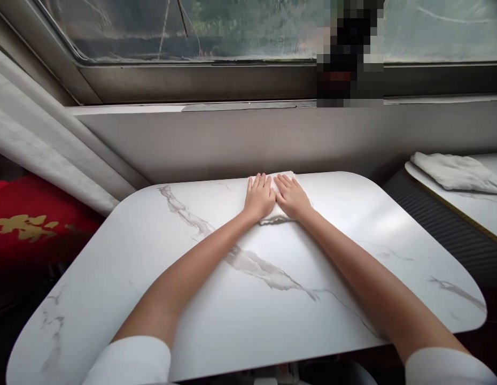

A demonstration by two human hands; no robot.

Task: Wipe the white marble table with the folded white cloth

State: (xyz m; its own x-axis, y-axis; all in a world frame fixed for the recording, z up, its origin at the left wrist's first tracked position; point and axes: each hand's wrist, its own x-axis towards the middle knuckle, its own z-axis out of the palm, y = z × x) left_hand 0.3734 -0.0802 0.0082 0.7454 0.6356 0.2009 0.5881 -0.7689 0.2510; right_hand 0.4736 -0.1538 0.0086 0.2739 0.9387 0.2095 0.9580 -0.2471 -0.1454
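Left hand [259, 200] and right hand [291, 198] lie flat, gripping nothing, on the cloth [276, 215] at the far edge of the table [216, 331], where overreaching could push the cloth off.

Glossy tabletop [216, 331], apparently matt cloth [278, 216]

Cloth [276, 217] partly hidden by left hand [259, 201] and right hand [293, 200]
Pixel blocks [348, 53] mask some window [252, 32] (upper right); red fabric [72, 206] is cut off left; objects [268, 379] below the counter [216, 337] seem indistinct.
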